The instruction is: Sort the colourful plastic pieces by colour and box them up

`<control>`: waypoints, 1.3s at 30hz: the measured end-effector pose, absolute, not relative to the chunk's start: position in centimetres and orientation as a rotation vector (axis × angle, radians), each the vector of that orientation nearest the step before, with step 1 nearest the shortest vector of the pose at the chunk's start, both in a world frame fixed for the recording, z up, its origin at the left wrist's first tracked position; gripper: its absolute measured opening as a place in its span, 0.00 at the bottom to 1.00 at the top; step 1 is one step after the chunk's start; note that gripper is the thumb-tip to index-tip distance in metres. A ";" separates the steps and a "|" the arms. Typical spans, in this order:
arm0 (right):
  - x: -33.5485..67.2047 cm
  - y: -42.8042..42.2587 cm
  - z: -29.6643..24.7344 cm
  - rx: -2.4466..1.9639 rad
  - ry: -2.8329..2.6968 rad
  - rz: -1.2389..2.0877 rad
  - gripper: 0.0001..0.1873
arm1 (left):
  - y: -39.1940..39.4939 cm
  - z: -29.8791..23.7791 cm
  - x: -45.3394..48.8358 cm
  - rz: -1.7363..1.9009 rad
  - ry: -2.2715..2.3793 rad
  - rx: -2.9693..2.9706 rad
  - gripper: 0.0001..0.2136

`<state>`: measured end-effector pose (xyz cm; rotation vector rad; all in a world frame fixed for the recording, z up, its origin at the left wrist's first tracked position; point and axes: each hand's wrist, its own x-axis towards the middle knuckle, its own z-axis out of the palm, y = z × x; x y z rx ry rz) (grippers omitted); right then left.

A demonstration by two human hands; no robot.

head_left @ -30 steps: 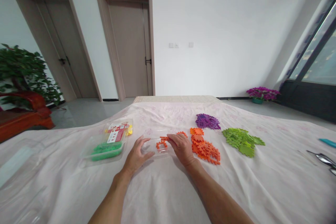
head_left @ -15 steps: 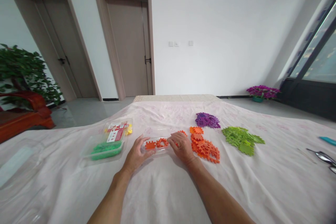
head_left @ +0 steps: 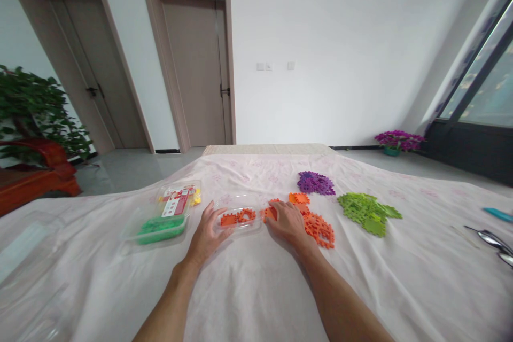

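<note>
A clear plastic box (head_left: 240,231) stands on the cloth with orange interlocking puzzle pieces (head_left: 238,217) lying inside. My left hand (head_left: 209,230) grips its left end, the thumb along the near side and the fingers behind. Just right of the box, my right hand (head_left: 286,220) reaches over loose orange puzzle pieces (head_left: 320,230), its fingers apart and bent down at the nearest ones. Part of that orange pile is hidden beneath the hand, and I see nothing lifted in it.
Left of the box stands a lidded container of green pieces (head_left: 162,228), with yellow ones behind it. Purple pieces (head_left: 316,183) and lime-green pieces (head_left: 367,214) lie in piles to the right. Scissors (head_left: 491,239) rest far right; clear plastic packaging (head_left: 28,248) lies far left.
My right hand has moved right, from the box's right end to the loose orange pieces. The left hand stays at the box's left end.
</note>
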<state>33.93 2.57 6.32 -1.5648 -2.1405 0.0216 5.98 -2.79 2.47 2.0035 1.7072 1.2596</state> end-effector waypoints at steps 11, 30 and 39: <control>34.1 2.7 6.8 -1.518 -2.303 -0.036 0.15 | -2.8 2.4 5.9 1.260 1.694 1.972 0.25; 31.4 3.9 7.1 -1.136 -1.486 0.485 0.24 | -3.4 3.0 6.5 1.185 1.677 2.065 0.24; 29.3 1.9 7.8 -0.998 -1.909 0.448 0.22 | -3.7 3.2 6.7 1.147 1.714 2.069 0.29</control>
